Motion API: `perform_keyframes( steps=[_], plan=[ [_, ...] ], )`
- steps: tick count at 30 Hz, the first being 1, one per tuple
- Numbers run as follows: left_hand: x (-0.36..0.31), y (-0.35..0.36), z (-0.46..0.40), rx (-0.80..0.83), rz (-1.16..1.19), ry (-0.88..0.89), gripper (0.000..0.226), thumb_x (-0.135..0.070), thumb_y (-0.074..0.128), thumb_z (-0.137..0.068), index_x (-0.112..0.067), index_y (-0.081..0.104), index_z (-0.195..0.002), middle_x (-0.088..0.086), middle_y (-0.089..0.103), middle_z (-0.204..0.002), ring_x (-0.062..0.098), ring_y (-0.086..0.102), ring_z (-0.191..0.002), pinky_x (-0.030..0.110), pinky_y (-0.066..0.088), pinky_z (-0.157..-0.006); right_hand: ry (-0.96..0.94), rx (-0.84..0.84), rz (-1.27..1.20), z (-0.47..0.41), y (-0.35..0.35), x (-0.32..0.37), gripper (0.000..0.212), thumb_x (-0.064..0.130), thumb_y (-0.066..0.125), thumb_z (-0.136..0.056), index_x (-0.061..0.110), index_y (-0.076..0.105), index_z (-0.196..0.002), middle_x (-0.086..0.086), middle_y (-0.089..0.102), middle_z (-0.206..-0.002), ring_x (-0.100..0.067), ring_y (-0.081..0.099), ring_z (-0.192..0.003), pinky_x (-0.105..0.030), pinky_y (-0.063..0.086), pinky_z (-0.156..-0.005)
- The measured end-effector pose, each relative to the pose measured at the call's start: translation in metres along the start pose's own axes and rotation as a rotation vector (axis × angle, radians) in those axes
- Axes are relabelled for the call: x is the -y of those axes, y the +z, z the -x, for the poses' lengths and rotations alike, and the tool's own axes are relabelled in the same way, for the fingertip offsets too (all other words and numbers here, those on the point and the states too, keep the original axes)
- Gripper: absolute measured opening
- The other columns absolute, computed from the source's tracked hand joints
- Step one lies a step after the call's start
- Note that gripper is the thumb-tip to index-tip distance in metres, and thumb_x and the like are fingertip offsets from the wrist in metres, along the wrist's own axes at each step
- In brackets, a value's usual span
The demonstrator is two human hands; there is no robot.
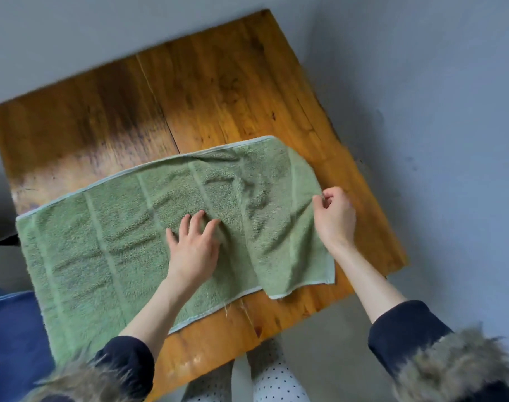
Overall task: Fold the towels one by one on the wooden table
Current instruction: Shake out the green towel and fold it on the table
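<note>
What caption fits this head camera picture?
Left hand presses a green terry towel flat on the wooden table while right hand pinches its edge.

Soft, even daylight falls on my wooden table (218, 91), with a pale glare patch toward nine o'clock, faint shadows under my hands, motion blur smearing everything slightly, and wide-angle bending plus fuzzy fur trim (456, 364) at five o'clock.

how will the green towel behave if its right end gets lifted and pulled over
Likely floppy: the towel already wrinkles and buckles beside the right hand pinching its edge, so it should drape rather than hold shape. Its looped pile looks grippy, so it probably won't slide much on the table, especially with the left hand pressing it flat. The end overhanging the table's near edge may drag.
</note>
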State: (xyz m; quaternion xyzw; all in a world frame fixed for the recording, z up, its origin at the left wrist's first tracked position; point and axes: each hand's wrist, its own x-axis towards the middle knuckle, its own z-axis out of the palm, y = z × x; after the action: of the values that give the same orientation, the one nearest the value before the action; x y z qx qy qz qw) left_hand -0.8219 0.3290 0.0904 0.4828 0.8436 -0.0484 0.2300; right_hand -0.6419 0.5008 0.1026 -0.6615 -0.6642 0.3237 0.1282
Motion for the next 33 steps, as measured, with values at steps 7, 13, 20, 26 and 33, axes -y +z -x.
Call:
perform_keyframes(
  steps=[7,13,20,26,33],
  plan=[
    [-0.04,-0.037,-0.036,-0.3,0.195,0.158,0.033,-0.003,0.048,-0.089,-0.003,0.052,-0.121,0.019,0.045,-0.131,0.034,0.043,-0.121,0.048,0.037,-0.102,-0.625,0.161,0.107,-0.001,-0.018,0.016,0.022,0.015,0.053,-0.093,0.01,0.068,-0.107,-0.006,0.066,-0.107,-0.016,0.06,-0.089,-0.029,0.047,-0.081],
    [-0.085,-0.059,-0.076,-0.26,0.043,0.516,0.057,0.009,0.04,-0.085,-0.013,0.039,-0.137,0.012,0.025,-0.152,0.029,0.02,-0.141,0.045,0.024,-0.113,-0.633,0.233,0.121,0.025,-0.009,-0.014,0.017,0.008,0.058,-0.088,0.004,0.071,-0.098,-0.009,0.069,-0.102,-0.027,0.061,-0.097,-0.046,0.049,-0.086],
    [-0.132,-0.059,-0.119,0.001,-0.404,0.897,0.07,0.008,0.041,-0.078,-0.025,0.034,-0.14,-0.004,0.005,-0.158,0.022,-0.009,-0.145,0.044,-0.001,-0.116,-0.391,0.227,0.462,0.004,-0.01,-0.047,0.049,0.041,0.063,-0.082,0.018,0.054,-0.124,-0.002,0.048,-0.132,-0.023,0.037,-0.129,-0.05,0.021,-0.107],
    [-0.126,-0.069,-0.139,-0.076,-0.436,0.846,0.032,-0.002,0.045,-0.086,-0.018,0.06,-0.11,-0.002,0.058,-0.126,0.014,0.033,-0.134,0.046,0.006,-0.116,-0.454,0.038,0.372,-0.017,-0.024,-0.066,0.011,0.018,0.06,-0.088,0.012,0.067,-0.093,-0.001,0.068,-0.094,-0.023,0.062,-0.095,-0.043,0.026,-0.106],
    [-0.124,-0.099,-0.161,-0.257,-0.39,0.588,0.019,-0.011,0.054,-0.09,-0.018,0.063,-0.106,-0.003,0.065,-0.108,0.02,0.046,-0.113,0.039,0.027,-0.098,-0.285,-0.133,0.168,-0.059,-0.074,-0.063,0.013,0.017,0.053,-0.093,0.006,0.06,-0.092,0.0,0.055,-0.072,-0.008,0.044,-0.051,-0.023,0.028,-0.049]
  ],
)
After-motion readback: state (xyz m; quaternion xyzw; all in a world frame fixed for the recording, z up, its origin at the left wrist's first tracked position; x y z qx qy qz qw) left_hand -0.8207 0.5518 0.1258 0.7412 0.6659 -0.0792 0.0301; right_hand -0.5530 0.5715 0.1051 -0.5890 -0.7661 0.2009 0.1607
